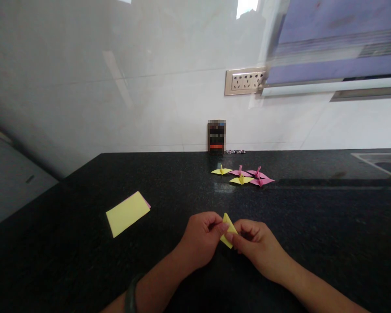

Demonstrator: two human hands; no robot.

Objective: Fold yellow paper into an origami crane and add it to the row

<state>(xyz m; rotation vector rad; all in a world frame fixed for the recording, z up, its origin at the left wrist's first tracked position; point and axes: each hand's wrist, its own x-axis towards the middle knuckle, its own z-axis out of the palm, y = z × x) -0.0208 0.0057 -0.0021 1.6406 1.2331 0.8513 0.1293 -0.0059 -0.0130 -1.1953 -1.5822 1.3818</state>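
Note:
A small folded piece of yellow origami paper [227, 241] is pinched between both hands over the dark countertop. My left hand [202, 237] grips its left edge with thumb and forefinger. On the other side, my right hand [259, 245] pinches the lower right part, its thumb lying across the front. The folded paper comes to a point at the top. Beyond my hands stand several paper cranes, among them a yellow crane [241, 179] and a pink crane [261, 181]. To the left lies a stack of yellow paper [127, 214] with a pink sheet peeking out beneath.
The black speckled countertop [169, 182] runs back to a pale tiled wall [150, 108]. A dark, pixelated upright object [217, 137] leans there, beside a small beaded strand [236, 151]. A socket panel [246, 81] is on the wall. At far right shows a sink edge [374, 163].

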